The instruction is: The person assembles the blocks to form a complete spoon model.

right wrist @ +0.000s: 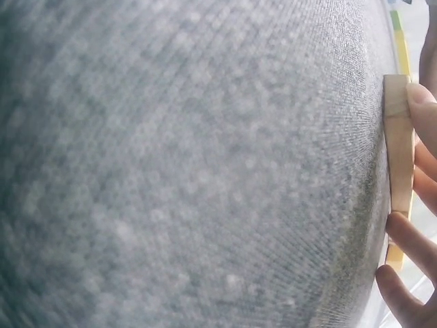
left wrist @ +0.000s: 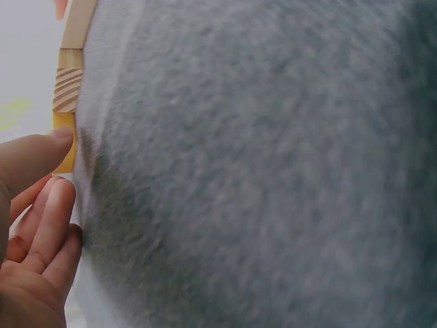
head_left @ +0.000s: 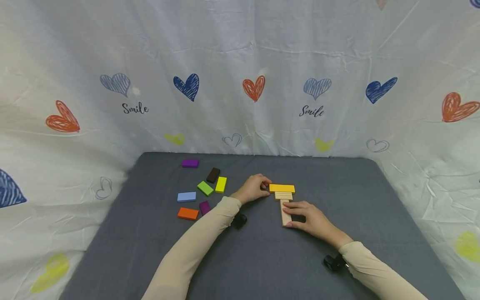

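Observation:
An orange-yellow block (head_left: 282, 188) lies crosswise above a striped pale wooden piece (head_left: 283, 196), with a plain wooden block (head_left: 285, 213) running lengthwise below it. Together they form a T shape on the cloth. My left hand (head_left: 253, 188) pinches the left end of the orange-yellow block between thumb and fingertips; the thumb covers part of it in the left wrist view. Along the plain block, my right hand (head_left: 311, 218) holds on with the thumb (right wrist: 422, 99) at the near end and the fingers farther up. In the right wrist view the fingers partly hide the striped piece.
Left of the hands lie loose blocks: purple (head_left: 190, 163), dark brown (head_left: 213, 175), yellow (head_left: 221, 184), green (head_left: 205, 188), light blue (head_left: 186, 197), orange (head_left: 188, 213) and a magenta one (head_left: 204, 207) beside the left sleeve. A white printed curtain (head_left: 225, 50) surrounds the grey-covered table (head_left: 243, 258).

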Available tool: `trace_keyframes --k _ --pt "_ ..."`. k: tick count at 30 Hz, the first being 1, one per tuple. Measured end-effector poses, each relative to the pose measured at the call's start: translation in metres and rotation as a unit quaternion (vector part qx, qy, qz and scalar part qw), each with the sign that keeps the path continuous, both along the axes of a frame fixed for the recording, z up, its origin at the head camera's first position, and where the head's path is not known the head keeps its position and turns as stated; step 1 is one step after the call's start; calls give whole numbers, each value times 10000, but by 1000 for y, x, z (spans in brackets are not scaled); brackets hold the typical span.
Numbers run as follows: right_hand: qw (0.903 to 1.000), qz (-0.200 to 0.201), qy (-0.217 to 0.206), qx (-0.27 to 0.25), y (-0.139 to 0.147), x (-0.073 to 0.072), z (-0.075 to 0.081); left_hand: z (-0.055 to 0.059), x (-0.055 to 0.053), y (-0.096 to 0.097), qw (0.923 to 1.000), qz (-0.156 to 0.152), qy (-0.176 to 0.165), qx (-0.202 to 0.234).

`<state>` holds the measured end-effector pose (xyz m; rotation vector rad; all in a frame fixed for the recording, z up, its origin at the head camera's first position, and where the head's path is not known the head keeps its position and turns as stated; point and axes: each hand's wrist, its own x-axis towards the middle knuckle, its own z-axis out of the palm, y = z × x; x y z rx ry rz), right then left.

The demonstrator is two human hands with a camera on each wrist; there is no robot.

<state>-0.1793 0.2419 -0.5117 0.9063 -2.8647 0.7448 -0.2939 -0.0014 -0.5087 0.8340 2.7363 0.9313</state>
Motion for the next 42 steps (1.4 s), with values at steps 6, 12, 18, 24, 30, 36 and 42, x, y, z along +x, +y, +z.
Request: trace_keyframes --k 6,12,18,24,30,36,42 --pt "10000 -4 -26 -19 1 0 -1 9 2 -10 9998 -61 -88 156" --pt "10000 -31 -70 -22 1 0 -2 21 7 -32 9998 -48 -61 208" --pt "10000 -22 -87 3 1 0 -1 33 9 -66 9991 131 -8 414" --pt "9999 102 -25 -100 2 -1 -1 38 9 -112 9978 332 250 526" --pt "9998 145 68 -148 4 -4 -2 29 8 -150 9969 614 366 333" --pt "9998 143 114 -104 4 -5 -2 19 7 -169 9956 911 203 -126" --pt "10000 75 29 -52 2 -6 -1 13 6 -172 9919 1152 39 -524"
